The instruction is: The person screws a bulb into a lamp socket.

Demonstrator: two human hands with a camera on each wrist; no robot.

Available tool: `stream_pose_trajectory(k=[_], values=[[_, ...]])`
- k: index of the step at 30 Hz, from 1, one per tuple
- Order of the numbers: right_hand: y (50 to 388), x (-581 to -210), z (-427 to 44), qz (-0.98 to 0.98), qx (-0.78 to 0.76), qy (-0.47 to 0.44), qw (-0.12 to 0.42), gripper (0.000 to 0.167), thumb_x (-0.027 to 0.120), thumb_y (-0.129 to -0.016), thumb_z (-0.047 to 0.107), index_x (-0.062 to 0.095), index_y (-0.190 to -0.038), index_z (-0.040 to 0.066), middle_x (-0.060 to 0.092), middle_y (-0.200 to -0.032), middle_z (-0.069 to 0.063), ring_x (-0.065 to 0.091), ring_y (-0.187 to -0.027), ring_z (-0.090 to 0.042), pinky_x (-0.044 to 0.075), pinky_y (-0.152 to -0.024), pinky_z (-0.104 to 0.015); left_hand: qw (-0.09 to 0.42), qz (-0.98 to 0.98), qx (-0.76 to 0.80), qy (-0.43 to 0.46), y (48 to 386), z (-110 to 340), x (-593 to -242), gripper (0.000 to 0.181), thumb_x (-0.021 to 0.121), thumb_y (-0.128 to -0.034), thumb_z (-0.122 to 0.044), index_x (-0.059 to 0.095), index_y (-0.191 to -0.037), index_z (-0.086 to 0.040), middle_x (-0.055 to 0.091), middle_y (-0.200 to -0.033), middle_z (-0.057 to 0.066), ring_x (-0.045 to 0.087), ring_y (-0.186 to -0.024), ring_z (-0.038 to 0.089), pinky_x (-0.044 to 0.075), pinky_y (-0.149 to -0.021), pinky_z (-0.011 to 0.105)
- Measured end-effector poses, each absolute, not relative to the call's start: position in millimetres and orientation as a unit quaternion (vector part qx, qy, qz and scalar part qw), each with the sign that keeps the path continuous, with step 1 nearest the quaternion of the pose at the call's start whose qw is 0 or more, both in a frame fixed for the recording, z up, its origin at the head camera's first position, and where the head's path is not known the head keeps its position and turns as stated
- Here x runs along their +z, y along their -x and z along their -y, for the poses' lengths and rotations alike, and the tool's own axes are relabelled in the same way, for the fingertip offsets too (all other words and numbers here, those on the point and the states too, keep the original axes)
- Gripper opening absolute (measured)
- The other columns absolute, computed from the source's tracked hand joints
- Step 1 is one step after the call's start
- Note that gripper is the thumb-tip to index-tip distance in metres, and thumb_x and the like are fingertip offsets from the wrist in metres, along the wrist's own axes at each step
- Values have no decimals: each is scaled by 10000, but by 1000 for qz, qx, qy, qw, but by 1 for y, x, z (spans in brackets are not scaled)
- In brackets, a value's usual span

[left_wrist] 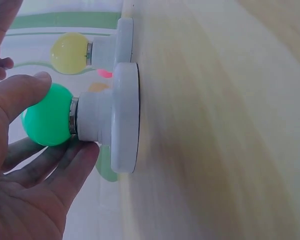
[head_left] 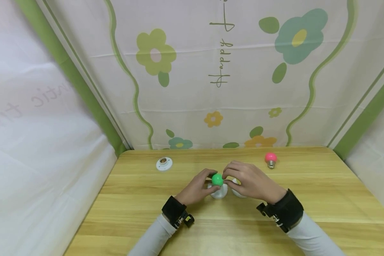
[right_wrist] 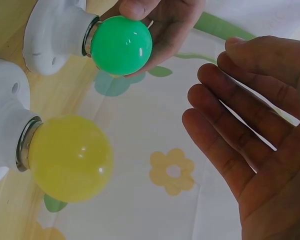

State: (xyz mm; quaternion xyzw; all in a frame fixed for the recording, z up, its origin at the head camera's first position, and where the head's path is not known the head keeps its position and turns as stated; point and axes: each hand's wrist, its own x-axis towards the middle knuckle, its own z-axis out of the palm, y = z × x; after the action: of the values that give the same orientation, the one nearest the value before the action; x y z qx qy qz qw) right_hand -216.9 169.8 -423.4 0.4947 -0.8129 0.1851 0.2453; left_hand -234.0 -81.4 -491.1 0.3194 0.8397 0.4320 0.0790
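Observation:
A green light bulb [head_left: 217,179] stands in a round white lamp holder [left_wrist: 125,120], with a strip of its metal base showing above the socket. My left hand [head_left: 195,188] holds the bulb, thumb on one side and fingers curled round the other, near the socket. Close by on the right, my right hand [head_left: 251,181] has loosely bent fingers with nothing between them; the right wrist view shows them apart from the green bulb. A yellow light bulb [right_wrist: 70,157] sits in a second white lamp holder [right_wrist: 5,125], mostly hidden behind my right hand in the head view.
Toward the back left of the wooden table [head_left: 131,213] lies a white lamp holder [head_left: 164,164] with no bulb in it. A pink bulb [head_left: 270,157] lies at the back right, its metal base toward me. Behind the table hangs a flower-printed curtain [head_left: 185,92].

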Motion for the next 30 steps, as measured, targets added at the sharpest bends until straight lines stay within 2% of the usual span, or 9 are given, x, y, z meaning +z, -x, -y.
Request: stream_pose_trajectory(k=[3, 6, 9, 14, 20, 25, 30], values=[[217, -423, -170, 813, 184, -495, 245, 142, 850, -919, 190, 751, -1015, 154, 715, -1035, 56, 672, -919, -84, 584, -738, -249, 78, -840, 431, -319, 235, 81, -492, 623, 689, -1052, -258, 428, -1553, 3, 536, -1470, 107, 596, -1331, 231, 523, -1112, 275], [218, -423, -171, 814, 184, -494, 245, 170, 869, -894, 170, 752, -1016, 152, 718, -1041, 54, 679, -926, -87, 592, -747, -257, 73, -842, 428, -320, 235, 81, -491, 627, 695, -1049, -252, 424, -1551, 8, 526, -1482, 120, 587, -1346, 241, 519, -1120, 278], [218, -423, -171, 814, 183, -493, 247, 218, 897, -851, 141, 753, -1015, 152, 720, -1041, 56, 684, -932, -87, 598, -755, -263, 65, -844, 424, -322, 236, 83, -488, 628, 699, -1047, -264, 428, -1547, 3, 520, -1493, 127, 571, -1368, 253, 512, -1139, 313], [219, -423, -172, 814, 182, -493, 248, 170, 863, -905, 186, 751, -1029, 151, 720, -1053, 52, 690, -944, -93, 602, -767, -267, 45, -844, 418, -332, 236, 86, -483, 610, 702, -1045, -290, 443, -1543, -52, 517, -1501, 110, 543, -1400, 250, 500, -1165, 398], [219, -423, -174, 819, 176, -484, 253, 311, 917, -817, 122, 753, -1081, 137, 726, -1120, 19, 714, -1012, -138, 623, -807, -310, 6, -858, 392, -331, 236, 90, -473, 591, 736, -1025, -286, 471, -1527, -119, 536, -1495, 80, 531, -1396, 216, 508, -1142, 412], [220, -423, -177, 823, 178, -477, 253, 342, 905, -821, 101, 750, -1125, 132, 714, -1153, 15, 719, -1039, -156, 629, -833, -331, -25, -868, 381, -318, 239, 96, -465, 574, 753, -1012, -287, 507, -1499, -110, 568, -1449, 84, 556, -1355, 271, 517, -1112, 480], [222, -421, -179, 826, 178, -471, 252, 339, 906, -825, 119, 747, -1122, 145, 719, -1158, 10, 720, -1051, -166, 631, -842, -342, -49, -884, 362, -291, 242, 105, -460, 527, 749, -1011, -308, 555, -1464, -121, 597, -1426, 60, 574, -1334, 264, 525, -1098, 457]])
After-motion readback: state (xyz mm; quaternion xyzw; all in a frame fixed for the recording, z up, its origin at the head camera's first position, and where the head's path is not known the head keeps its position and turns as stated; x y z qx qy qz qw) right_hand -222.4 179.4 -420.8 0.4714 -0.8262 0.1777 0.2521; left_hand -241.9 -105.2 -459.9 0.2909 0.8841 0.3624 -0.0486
